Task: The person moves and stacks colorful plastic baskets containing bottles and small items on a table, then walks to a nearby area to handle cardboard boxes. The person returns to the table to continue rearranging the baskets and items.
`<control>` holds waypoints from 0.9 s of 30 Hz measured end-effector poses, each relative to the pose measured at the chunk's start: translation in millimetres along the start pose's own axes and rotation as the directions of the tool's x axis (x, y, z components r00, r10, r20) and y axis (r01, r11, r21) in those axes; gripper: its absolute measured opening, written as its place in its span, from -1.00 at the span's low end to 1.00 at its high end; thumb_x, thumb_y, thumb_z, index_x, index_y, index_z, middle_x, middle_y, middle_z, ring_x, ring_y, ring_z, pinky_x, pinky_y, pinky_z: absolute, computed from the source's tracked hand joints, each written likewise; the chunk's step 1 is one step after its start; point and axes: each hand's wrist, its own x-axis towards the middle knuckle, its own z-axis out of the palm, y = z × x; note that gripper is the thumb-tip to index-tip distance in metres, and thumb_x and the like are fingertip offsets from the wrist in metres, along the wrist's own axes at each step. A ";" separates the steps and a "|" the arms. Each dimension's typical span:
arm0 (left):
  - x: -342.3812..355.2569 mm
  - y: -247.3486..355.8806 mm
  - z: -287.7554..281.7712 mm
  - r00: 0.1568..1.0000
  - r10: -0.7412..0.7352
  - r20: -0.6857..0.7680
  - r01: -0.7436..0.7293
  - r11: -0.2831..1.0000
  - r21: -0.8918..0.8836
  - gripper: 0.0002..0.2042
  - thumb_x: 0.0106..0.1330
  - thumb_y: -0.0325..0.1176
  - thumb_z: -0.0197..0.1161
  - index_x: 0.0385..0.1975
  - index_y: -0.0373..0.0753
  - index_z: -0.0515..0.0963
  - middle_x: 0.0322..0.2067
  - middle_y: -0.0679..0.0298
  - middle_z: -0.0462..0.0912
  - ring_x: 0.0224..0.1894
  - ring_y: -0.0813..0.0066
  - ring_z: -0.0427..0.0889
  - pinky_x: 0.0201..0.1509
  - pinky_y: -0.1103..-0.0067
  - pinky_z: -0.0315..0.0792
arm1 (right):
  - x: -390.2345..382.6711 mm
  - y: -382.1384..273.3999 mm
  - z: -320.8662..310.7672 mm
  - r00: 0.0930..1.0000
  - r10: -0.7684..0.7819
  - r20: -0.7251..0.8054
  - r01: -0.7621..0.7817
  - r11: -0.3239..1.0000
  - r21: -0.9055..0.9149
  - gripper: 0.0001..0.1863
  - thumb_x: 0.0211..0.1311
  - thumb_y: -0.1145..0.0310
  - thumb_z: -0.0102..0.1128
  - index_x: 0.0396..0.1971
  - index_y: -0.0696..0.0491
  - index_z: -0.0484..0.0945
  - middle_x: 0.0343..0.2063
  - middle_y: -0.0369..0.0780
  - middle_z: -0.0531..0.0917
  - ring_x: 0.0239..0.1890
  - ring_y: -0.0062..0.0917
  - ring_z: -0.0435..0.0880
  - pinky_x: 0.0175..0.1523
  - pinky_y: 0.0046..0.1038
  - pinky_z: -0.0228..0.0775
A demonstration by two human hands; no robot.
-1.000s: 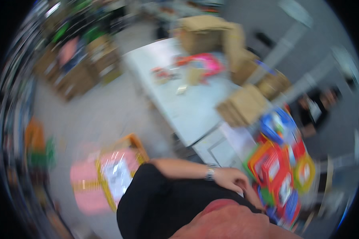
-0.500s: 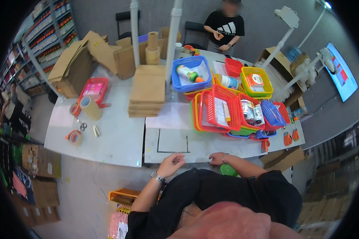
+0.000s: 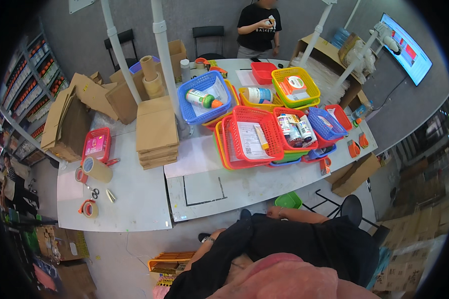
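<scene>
My left hand [image 3: 217, 233] hangs below the table's front edge, close against my dark clothing. Its fingers are mostly hidden. Beside my lap is my right hand [image 3: 274, 212], small in the view, and its fingers cannot be made out. No object shows in either hand. A green basket [image 3: 289, 200] on the floor lies just beyond the right hand. Above both hands runs the white table [image 3: 244, 192], with black tape lines marking a corner. On it stands a red basket [image 3: 234, 157] holding a printed sheet [image 3: 249, 139] and a slim yellow-and-white box [image 3: 261, 136].
Stacked baskets hold bottles; a blue basket [image 3: 190, 113] has a green-and-white bottle [image 3: 200, 98]. Flat brown cardboard [image 3: 157, 127], tape rolls [image 3: 97, 169] and scissors [image 3: 93, 192] lie leftward. Another person [image 3: 258, 27] stands across the table. A black stool [image 3: 351, 210] is at right.
Both hands have dropped from the table's front edge to beside my body. The view has shifted, and the stool has come into sight. The person opposite has raised a hand holding something small.
</scene>
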 end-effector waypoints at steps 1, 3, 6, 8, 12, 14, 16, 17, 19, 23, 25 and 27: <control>1.3 -2.7 -0.1 0.999 -0.046 0.025 0.046 0.999 0.007 -0.60 0.25 0.01 0.21 -0.14 -0.21 0.62 -0.24 0.13 0.72 -0.22 0.23 0.68 -0.08 0.34 0.52 | -3.5 2.7 2.8 0.999 0.036 0.034 -0.034 0.999 -0.038 -0.60 0.16 0.03 0.18 -0.15 -0.01 0.69 -0.18 -0.09 0.71 -0.10 -0.21 0.68 0.02 -0.26 0.48; 2.5 -1.3 -5.5 0.993 -0.111 0.040 0.110 0.994 0.020 -0.61 0.25 0.01 0.21 -0.16 -0.20 0.63 -0.25 0.12 0.72 -0.22 0.21 0.69 -0.08 0.33 0.52 | -10.2 6.7 6.5 1.000 -0.016 -0.021 0.016 1.000 0.025 -0.63 0.12 0.10 0.16 -0.20 0.01 0.71 -0.23 -0.07 0.72 -0.17 -0.19 0.69 -0.02 -0.23 0.50; 0.0 7.8 -15.4 0.986 -0.166 -0.002 0.166 0.986 0.029 -0.62 0.24 0.00 0.20 -0.20 -0.19 0.64 -0.26 0.11 0.72 -0.22 0.18 0.69 -0.08 0.31 0.51 | -11.4 3.6 5.1 0.995 -0.003 -0.096 0.009 0.998 0.065 -0.66 0.10 0.15 0.17 -0.24 0.03 0.71 -0.26 -0.07 0.72 -0.21 -0.20 0.70 -0.03 -0.21 0.50; -9.5 10.9 -19.6 0.961 -0.271 -0.044 0.274 0.960 0.062 -0.63 0.23 -0.01 0.19 -0.22 -0.19 0.65 -0.27 0.10 0.72 -0.23 0.16 0.69 -0.08 0.29 0.51 | 1.0 -7.0 -3.1 0.996 -0.060 -0.072 0.062 0.998 0.033 -0.67 0.11 0.16 0.18 -0.24 0.05 0.71 -0.26 -0.08 0.72 -0.21 -0.22 0.69 -0.03 -0.22 0.50; -32.1 7.9 -30.0 0.871 -0.440 -0.218 0.464 0.882 0.074 -0.71 0.20 -0.08 0.17 -0.25 -0.13 0.61 -0.27 0.16 0.70 -0.16 0.18 0.66 -0.04 0.31 0.49 | 32.7 -32.8 -25.1 0.994 -0.080 -0.078 0.095 0.974 0.207 -0.66 0.12 0.17 0.20 -0.20 0.08 0.69 -0.27 -0.08 0.72 -0.21 -0.26 0.69 -0.03 -0.27 0.50; -49.6 2.4 -30.5 0.845 -0.418 -0.333 0.450 0.893 0.020 -0.72 0.19 -0.08 0.19 -0.26 -0.13 0.61 -0.29 0.16 0.70 -0.18 0.16 0.66 -0.06 0.30 0.49 | 43.7 -38.6 -32.2 0.993 -0.102 -0.066 0.114 0.972 0.207 -0.65 0.13 0.18 0.21 -0.18 0.10 0.68 -0.27 -0.09 0.72 -0.21 -0.28 0.69 -0.03 -0.29 0.50; -60.1 -5.7 -43.7 0.837 -0.377 -0.396 0.396 0.917 -0.036 -0.72 0.17 -0.09 0.20 -0.26 -0.13 0.60 -0.30 0.15 0.70 -0.19 0.14 0.65 -0.07 0.30 0.49 | 47.9 -45.3 -33.9 0.989 -0.122 -0.081 0.136 0.970 0.200 -0.65 0.14 0.19 0.22 -0.16 0.11 0.67 -0.28 -0.09 0.72 -0.21 -0.30 0.68 -0.03 -0.32 0.50; -66.1 -8.3 -46.1 0.813 -0.387 -0.435 0.391 0.916 -0.084 -0.75 0.15 -0.12 0.22 -0.28 -0.12 0.62 -0.30 0.15 0.70 -0.19 0.16 0.66 -0.08 0.30 0.50 | 49.0 -49.2 -34.0 0.986 -0.140 -0.091 0.155 0.969 0.191 -0.64 0.15 0.19 0.23 -0.15 0.12 0.66 -0.28 -0.09 0.72 -0.21 -0.31 0.68 -0.03 -0.33 0.50; -84.5 -14.8 -44.2 0.748 -0.439 -0.497 0.400 0.896 -0.191 -0.79 0.09 -0.19 0.27 -0.33 -0.09 0.66 -0.29 0.16 0.72 -0.19 0.18 0.68 -0.10 0.31 0.51 | 48.4 -57.3 -34.4 0.973 -0.203 -0.105 0.220 0.959 0.180 -0.64 0.15 0.20 0.24 -0.14 0.13 0.65 -0.28 -0.09 0.72 -0.22 -0.33 0.68 -0.03 -0.35 0.50; -108.5 -26.6 -38.9 0.674 -0.450 -0.586 0.371 0.892 -0.257 -0.71 0.10 -0.15 0.30 -0.22 -0.10 0.63 -0.25 0.17 0.71 -0.14 0.18 0.66 -0.06 0.32 0.51 | 65.5 -89.9 -42.8 0.954 -0.274 -0.122 0.285 0.955 0.085 -0.62 0.17 0.23 0.26 -0.10 0.17 0.63 -0.29 -0.11 0.72 -0.21 -0.38 0.68 -0.03 -0.40 0.50; -120.0 -31.0 -35.9 0.660 -0.466 -0.589 0.352 0.885 -0.305 -0.68 0.10 -0.12 0.32 -0.18 -0.12 0.61 -0.23 0.16 0.70 -0.12 0.18 0.66 -0.04 0.33 0.50 | 76.9 -115.4 -42.7 0.962 -0.248 -0.118 0.248 0.969 -0.014 -0.61 0.17 0.26 0.29 -0.07 0.19 0.61 -0.28 -0.12 0.72 -0.20 -0.42 0.68 -0.03 -0.44 0.49; -133.0 -35.6 -37.6 0.643 -0.477 -0.599 0.331 0.879 -0.345 -0.67 0.11 -0.11 0.33 -0.18 -0.13 0.61 -0.22 0.15 0.70 -0.11 0.18 0.65 -0.02 0.34 0.50 | 79.7 -142.6 -39.0 0.945 -0.317 -0.085 0.326 0.937 0.130 -0.61 0.18 0.25 0.28 -0.07 0.18 0.61 -0.28 -0.13 0.72 -0.20 -0.44 0.68 -0.02 -0.43 0.49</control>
